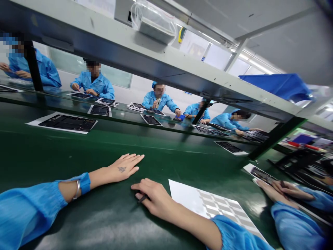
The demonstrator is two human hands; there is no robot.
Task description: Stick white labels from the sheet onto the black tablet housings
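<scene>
My left hand [125,168] lies palm down, fingers stretched out, where the dark green work surface [104,218] meets the green conveyor belt [161,154]. It holds nothing. To its right, my right hand [153,199] is closed around a thin black tool [142,199]. Only the tool's dark tip end shows below the index finger, so its exact kind is hidden. Under and beside my right forearm rests a white sheet [184,192] with rows of grey rectangular pieces [218,205].
On the belt lie black device housings on white paper, one at left [67,123], another at right [230,147]. A co-worker's hands [283,191] work close on my right. Several people in blue sit opposite. A metal shelf [166,66] on dark posts [275,137] crosses above.
</scene>
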